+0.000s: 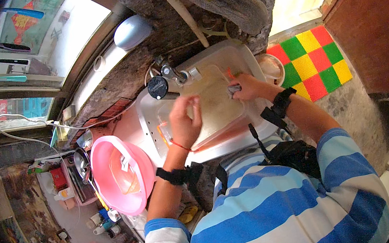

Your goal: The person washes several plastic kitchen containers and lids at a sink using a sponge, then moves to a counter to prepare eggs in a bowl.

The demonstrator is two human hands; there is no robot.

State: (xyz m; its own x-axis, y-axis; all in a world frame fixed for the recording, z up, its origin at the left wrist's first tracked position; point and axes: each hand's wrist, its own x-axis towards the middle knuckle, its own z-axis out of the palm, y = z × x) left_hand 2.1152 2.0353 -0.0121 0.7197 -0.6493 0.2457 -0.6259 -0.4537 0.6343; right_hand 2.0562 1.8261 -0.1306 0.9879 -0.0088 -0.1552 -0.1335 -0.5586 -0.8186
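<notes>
My right hand [246, 86] grips a small grey cloth or scouring pad [234, 90] over the right part of a sink [248, 49]. Raised above the sink's left part is my left hand [185, 117], its fingers curled toward the thumb; whether it holds anything small cannot be told. A faucet with a round black-faced fitting [158, 87] stands at the sink's far edge, just beyond my left hand. Cloudy water or a pale film covers the basin. An orange-edged item [162, 135] lies left of my left wrist.
A pink plastic basin [98, 173] holding an orange mesh item stands left of the sink. Beyond the sink's right end are a round metal bowl [272, 68] and a coloured checkered mat [317, 61] on the floor. A window ledge [110, 64] runs along the upper left.
</notes>
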